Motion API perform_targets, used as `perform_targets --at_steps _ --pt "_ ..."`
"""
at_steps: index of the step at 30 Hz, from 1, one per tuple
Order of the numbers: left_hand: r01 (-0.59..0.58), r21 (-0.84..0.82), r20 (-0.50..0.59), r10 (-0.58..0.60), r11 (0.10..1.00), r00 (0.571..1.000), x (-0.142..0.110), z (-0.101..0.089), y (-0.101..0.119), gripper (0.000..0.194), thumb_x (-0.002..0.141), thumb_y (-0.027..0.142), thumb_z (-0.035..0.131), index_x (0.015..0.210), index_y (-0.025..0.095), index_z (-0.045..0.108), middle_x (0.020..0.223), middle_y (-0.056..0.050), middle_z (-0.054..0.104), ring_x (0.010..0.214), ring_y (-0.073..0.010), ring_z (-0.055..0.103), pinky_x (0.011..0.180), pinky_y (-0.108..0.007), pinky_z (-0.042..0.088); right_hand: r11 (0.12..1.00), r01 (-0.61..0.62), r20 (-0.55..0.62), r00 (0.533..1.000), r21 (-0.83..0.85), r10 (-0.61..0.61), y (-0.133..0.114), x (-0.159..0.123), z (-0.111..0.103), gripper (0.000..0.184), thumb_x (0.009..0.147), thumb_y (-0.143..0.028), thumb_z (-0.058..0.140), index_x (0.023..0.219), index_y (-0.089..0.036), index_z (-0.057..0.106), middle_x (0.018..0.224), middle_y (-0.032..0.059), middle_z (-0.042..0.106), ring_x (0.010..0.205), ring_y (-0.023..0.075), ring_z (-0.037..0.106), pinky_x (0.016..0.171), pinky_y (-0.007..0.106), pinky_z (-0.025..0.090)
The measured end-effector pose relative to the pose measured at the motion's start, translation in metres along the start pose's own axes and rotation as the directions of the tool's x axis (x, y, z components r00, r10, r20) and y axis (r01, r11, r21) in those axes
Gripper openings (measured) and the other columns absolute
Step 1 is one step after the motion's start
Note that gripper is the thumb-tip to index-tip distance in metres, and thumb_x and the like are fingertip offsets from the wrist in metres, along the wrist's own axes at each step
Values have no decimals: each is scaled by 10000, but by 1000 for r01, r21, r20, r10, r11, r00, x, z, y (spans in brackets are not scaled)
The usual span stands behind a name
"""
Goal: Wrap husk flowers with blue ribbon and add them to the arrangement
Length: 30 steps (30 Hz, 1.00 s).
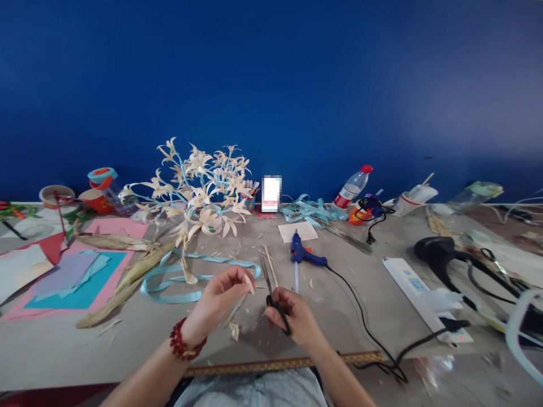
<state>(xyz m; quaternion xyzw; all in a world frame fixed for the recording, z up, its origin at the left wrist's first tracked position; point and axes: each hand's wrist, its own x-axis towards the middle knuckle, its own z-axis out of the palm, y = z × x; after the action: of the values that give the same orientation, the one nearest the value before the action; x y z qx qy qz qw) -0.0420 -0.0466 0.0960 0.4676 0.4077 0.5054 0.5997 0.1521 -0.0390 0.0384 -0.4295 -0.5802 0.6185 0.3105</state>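
Note:
My left hand (229, 291), with a red bead bracelet (186, 341) at the wrist, pinches a small pale husk piece (249, 282) between thumb and fingertips. To its right, my right hand (292, 316) has its fingers in the handles of black-handled scissors (278, 315), whose blades point up and away from me. Light blue ribbon (169, 295) lies looped on the table beyond my left hand. A thin wooden stick (271, 265) rests just past the scissors. Husk scraps (234, 331) are scattered below my hands.
A blue glue gun (307, 255) with a black cord lies right of centre. Pale husk flowers (203, 181) stand at the back left. Dried husks (127, 277) and coloured paper (72, 277) lie left. A power strip (418, 291) sits right; a bottle (354, 186) leans at the wall.

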Motion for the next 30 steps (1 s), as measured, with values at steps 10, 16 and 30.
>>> perform_targets --at_steps 10,16,30 --pt "81 -150 61 -73 985 996 0 -8 -6 55 825 193 589 772 184 579 718 -15 618 651 -162 585 684 -305 447 529 -89 -172 979 -844 -111 6 11 2 295 782 -493 654 718 -211 592 713 56 664 678 205 604 574 266 311" --pt "85 -124 18 -83 989 996 12 -11 -12 81 813 241 652 784 172 620 673 16 583 603 -115 537 631 -253 429 483 -23 -46 998 -875 -36 1 25 6 275 636 -389 783 800 -223 639 736 23 693 662 190 612 541 251 263" --pt "261 -421 163 -211 869 964 24 -26 -35 168 775 271 742 860 157 653 686 -11 591 580 -99 532 638 -252 486 769 543 205 840 -338 -502 -48 70 -9 143 884 -282 570 876 -199 686 912 46 638 827 162 612 699 248 475"
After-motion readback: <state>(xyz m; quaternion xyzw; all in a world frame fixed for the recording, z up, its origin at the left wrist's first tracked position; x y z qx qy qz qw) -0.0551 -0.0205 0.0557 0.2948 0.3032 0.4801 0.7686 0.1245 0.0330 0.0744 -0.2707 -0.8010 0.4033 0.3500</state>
